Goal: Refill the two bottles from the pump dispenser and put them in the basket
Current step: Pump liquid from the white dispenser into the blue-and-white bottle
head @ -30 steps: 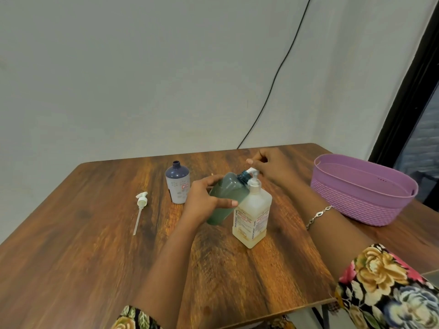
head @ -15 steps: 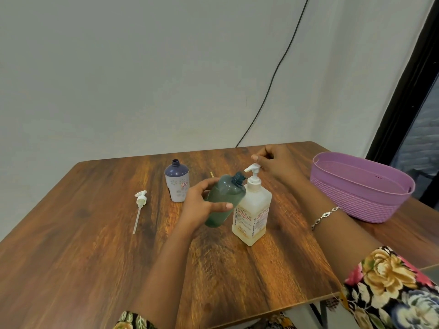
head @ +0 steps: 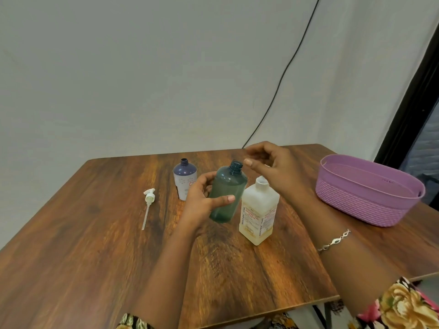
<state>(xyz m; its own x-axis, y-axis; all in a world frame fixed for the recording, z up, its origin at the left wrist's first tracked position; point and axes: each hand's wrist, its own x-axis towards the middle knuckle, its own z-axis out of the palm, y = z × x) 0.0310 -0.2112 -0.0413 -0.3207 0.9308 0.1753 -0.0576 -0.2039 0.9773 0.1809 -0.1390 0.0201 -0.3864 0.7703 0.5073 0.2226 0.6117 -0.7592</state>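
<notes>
My left hand [head: 202,201] grips a translucent green bottle [head: 228,193], uncapped, held almost upright just above the table. Right beside it stands the pale pump dispenser [head: 259,210] with a printed label. My right hand [head: 273,167] hovers over the dispenser's neck with loosely curled, spread fingers, and it hides most of the pump head. A purple bottle [head: 184,179] with a white label stands uncapped behind my left hand. The lilac basket [head: 370,210] sits at the table's right edge with nothing visible in it.
A loose white pump head with its dip tube [head: 148,205] lies on the wooden table [head: 83,245] to the left. A black cable [head: 285,72] runs down the wall behind. A dark door frame stands at far right.
The green bottle has swung from tilted against the dispenser nozzle to nearly upright. My right hand has lifted from the pump head and opened its fingers.
</notes>
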